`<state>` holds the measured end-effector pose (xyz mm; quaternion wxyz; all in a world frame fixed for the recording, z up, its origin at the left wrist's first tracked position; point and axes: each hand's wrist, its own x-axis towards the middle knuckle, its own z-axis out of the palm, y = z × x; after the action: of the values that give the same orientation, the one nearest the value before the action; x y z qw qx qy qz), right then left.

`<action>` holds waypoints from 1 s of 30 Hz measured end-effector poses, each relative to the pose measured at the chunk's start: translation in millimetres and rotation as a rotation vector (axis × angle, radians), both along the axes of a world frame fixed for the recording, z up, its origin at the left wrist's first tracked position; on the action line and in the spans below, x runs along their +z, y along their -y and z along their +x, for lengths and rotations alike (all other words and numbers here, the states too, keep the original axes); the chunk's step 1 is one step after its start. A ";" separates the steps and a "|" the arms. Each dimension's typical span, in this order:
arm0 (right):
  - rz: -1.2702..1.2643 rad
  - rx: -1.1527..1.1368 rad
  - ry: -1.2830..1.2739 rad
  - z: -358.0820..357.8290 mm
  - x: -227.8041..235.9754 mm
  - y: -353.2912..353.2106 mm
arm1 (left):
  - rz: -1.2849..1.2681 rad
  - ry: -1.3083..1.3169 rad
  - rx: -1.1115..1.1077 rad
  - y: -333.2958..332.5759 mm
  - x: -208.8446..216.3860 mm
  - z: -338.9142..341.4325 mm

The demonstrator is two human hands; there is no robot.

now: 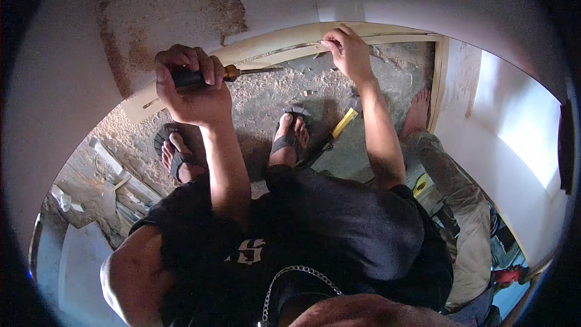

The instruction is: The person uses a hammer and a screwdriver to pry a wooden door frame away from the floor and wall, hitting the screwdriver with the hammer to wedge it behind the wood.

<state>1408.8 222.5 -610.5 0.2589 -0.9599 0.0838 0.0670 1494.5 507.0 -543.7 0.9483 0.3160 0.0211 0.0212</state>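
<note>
My left hand (196, 94) is closed round the dark and amber handle of a screwdriver (260, 71). Its thin metal shaft points to the right, above the floor. Farther right, my right hand (351, 54) has thumb and fingertips pinched together beside a pale wooden frame (278, 54). Whatever sits between those fingertips is too small to make out. A narrow groove or strip runs along the frame, leading toward the right fingertips.
A hammer with a yellow handle (345, 123) lies on the dusty floor between my feet and a co-worker's bare foot (417, 109). That person's trousered leg (463, 200) is close on my right. Offcuts (124, 172) litter the left. White panels (514, 121) stand around.
</note>
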 end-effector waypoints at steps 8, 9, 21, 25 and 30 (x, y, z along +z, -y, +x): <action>-0.296 0.148 0.146 -4.6 -21.6 3.1 | -0.040 0.063 -0.002 -3.2 -0.4 -0.9; -0.312 0.163 0.160 -5.4 -23.4 5.3 | -0.046 0.052 0.001 -3.1 -0.4 -2.0; 0.307 -0.143 -0.253 -37.1 26.6 10.2 | -0.070 0.023 0.012 -4.7 -0.1 -2.7; 0.131 -0.179 -0.136 -21.4 20.7 0.8 | -0.074 0.014 -0.027 1.5 1.1 -3.6; 0.011 -0.031 -0.001 -9.2 7.5 3.2 | -0.062 0.009 -0.029 2.0 6.9 -2.3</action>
<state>1399.7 219.3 -603.0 0.2653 -0.9570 0.0985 0.0639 1492.1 505.0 -536.7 0.9578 0.2869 0.0129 0.0083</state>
